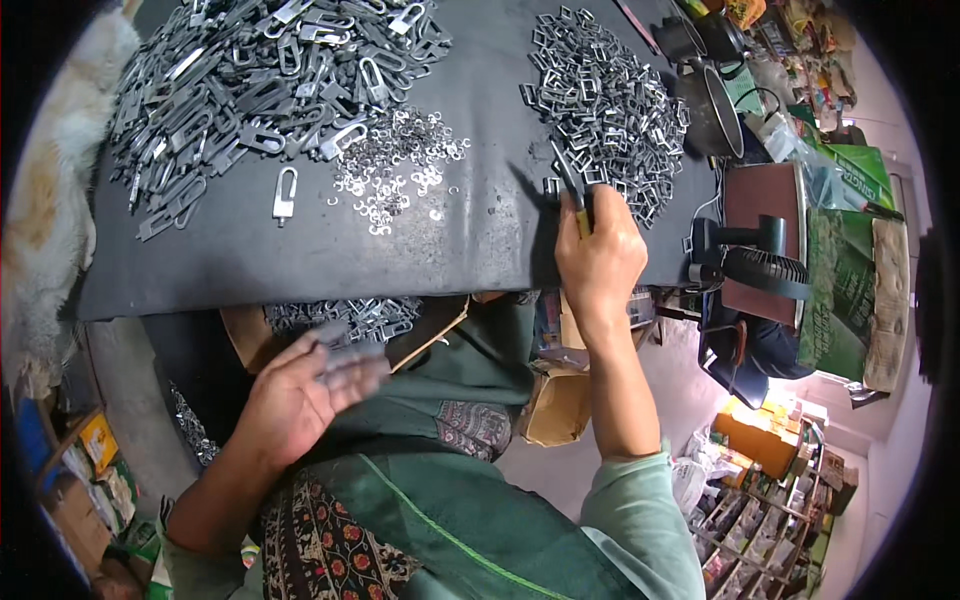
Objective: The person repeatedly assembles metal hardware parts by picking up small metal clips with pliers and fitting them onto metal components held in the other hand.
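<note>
My right hand [603, 248] is closed around yellow-handled pliers [583, 218] over the table's right part. Their dark, narrow jaws point away from me, beside a pile of small square metal loops [610, 110]. Below the table's front edge, my left hand [305, 390] is palm up with its fingers apart, smeared by motion. A greyish blur lies over those fingers; I cannot tell what it is. Just beyond that hand is a box of metal pieces [370, 318]. One flat slotted metal piece [285, 195] lies alone on the table, left of scattered small C-shaped rings [395, 165].
A big heap of slotted metal pieces [270, 90] covers the far left of the dark table [470, 230]. Dark bowls [708, 108] stand at the right edge, near a small black fan [765, 270]. White fur [60, 160] lines the left. A cardboard box [555, 405] sits below.
</note>
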A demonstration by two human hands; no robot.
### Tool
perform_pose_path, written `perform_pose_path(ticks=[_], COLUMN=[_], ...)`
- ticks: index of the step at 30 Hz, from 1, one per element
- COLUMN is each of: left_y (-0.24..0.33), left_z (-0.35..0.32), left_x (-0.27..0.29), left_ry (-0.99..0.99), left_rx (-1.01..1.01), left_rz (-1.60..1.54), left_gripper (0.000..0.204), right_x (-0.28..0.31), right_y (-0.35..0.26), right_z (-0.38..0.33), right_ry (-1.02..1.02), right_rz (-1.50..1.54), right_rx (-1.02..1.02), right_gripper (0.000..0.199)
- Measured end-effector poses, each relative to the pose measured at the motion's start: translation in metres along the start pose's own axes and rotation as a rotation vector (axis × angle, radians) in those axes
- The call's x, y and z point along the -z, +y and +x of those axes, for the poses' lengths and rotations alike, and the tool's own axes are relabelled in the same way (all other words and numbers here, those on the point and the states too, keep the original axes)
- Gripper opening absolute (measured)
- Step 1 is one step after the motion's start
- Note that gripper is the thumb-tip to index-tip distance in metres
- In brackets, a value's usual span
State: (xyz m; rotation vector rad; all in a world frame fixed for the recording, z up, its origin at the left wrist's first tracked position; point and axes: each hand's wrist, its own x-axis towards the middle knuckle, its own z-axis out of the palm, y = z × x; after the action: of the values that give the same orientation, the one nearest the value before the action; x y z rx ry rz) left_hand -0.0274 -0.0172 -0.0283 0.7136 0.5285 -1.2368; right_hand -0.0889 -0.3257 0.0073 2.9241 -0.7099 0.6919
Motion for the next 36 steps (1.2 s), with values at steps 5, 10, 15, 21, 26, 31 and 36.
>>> perform_pose_path(ticks=[5,10,15,21,26,31,36], left_y=[0.006,0.005,0.016,0.02,0.031,0.038,0.031], left_z=[-0.01,-0.009,-0.007,-0.008,-0.011,-0.014,-0.009], left_x=[-0.022,-0.055,-0.057,-0.058,-0.057,-0.057,-0.05], left_ry=[-0.179,-0.212,-0.205,-0.194,-0.23,-0.315,-0.396], left_rx=[-0.074,-0.538,-0.452,-0.48,-0.411,-0.307,-0.231], left_rz=[0.683,0.867,0.828,0.784,0.799,0.833,0.766], left_gripper=[0.031,0.037,0.024,0.018,0.017,0.015,0.015], right_x=[-0.011,0.009,0.053,0.053,0.053,0.059,0.06], right_y=[-0.004,-0.012,-0.059,-0.073,-0.075,-0.073,-0.071], right_z=[-0.009,-0.004,-0.004,-0.011,-0.004,0.003,0.004], right_ry=[0.032,-0.044,-0.693,-0.699,-0.707,-0.806,-0.831], right_rz=[-0.092,0.049,1.01,1.065,0.972,0.94,0.794], right_rx=[0.104,0.194,-0.028,0.09,0.26,0.345,0.569], right_gripper=[0.023,0.023,0.02,0.018,0.019,0.019,0.023])
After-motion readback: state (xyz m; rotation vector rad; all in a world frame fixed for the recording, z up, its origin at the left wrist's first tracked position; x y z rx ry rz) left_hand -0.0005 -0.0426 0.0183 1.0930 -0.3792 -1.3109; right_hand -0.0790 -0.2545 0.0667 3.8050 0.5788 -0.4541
